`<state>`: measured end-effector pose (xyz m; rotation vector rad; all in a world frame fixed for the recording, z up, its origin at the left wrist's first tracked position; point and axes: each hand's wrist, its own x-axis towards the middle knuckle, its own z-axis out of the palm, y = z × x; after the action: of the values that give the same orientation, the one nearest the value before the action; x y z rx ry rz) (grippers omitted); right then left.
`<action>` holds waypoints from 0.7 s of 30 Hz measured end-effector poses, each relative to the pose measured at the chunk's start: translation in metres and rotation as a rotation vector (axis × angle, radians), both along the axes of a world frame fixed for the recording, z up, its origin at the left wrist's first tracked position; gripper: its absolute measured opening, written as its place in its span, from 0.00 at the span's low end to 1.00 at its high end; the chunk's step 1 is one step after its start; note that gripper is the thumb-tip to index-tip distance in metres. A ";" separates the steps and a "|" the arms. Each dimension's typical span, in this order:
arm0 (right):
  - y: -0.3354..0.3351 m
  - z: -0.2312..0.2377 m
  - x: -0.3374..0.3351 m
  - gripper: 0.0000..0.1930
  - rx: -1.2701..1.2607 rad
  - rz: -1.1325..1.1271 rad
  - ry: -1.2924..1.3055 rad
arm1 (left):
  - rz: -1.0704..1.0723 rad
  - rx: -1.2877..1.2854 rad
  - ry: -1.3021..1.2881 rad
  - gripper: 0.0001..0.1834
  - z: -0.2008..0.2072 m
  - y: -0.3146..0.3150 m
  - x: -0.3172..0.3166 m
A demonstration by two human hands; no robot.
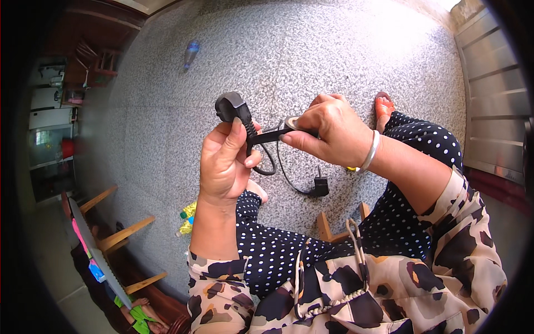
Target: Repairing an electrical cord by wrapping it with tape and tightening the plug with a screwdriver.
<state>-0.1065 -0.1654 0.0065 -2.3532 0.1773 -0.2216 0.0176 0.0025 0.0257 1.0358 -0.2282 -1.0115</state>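
In my left hand is the black connector of a power cord, its ribbed neck pinched between thumb and fingers. My right hand grips a roll of black tape, mostly hidden by the fingers. From that roll a strip of tape runs taut to the cord just below the connector's neck, where it touches the cord. The cord loops below my hands. At its other end hangs or lies a black two-pin plug; I cannot tell which.
Speckled grey floor spreads ahead, with a clear bottle on it at the far left. Yellow bottles lie left of my legs. Wooden stool legs show between my knees. A tilted table appears at left, and a metal door at right.
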 end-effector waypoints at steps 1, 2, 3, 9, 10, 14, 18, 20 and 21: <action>0.000 0.000 0.001 0.19 -0.010 0.012 0.010 | -0.005 -0.003 -0.002 0.07 0.000 0.000 0.000; 0.000 0.000 0.001 0.19 -0.022 0.008 -0.001 | -0.011 -0.006 -0.005 0.07 0.001 0.000 -0.001; 0.000 0.000 0.002 0.19 -0.035 0.005 -0.011 | -0.041 -0.001 -0.020 0.07 0.002 0.000 0.000; -0.002 0.000 0.002 0.19 -0.020 -0.008 0.019 | 0.007 0.128 -0.130 0.09 0.000 -0.001 -0.001; -0.002 0.001 0.002 0.19 -0.059 -0.015 0.008 | 0.010 0.170 -0.169 0.10 0.000 -0.001 -0.001; -0.004 0.002 0.004 0.18 -0.137 -0.042 -0.064 | -0.040 0.180 -0.178 0.12 -0.002 -0.001 -0.001; -0.007 0.003 0.006 0.18 -0.102 -0.044 0.021 | -0.003 0.075 -0.032 0.11 -0.003 -0.002 -0.002; -0.007 0.003 0.006 0.18 -0.098 -0.044 0.005 | 0.038 0.065 -0.008 0.11 -0.004 -0.003 -0.003; -0.007 0.003 0.006 0.18 -0.087 -0.039 -0.008 | 0.039 0.052 -0.015 0.11 -0.004 -0.003 -0.003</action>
<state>-0.1008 -0.1728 0.0092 -2.4365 0.2137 -0.2621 0.0142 0.0000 0.0215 1.0920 -0.1944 -0.9795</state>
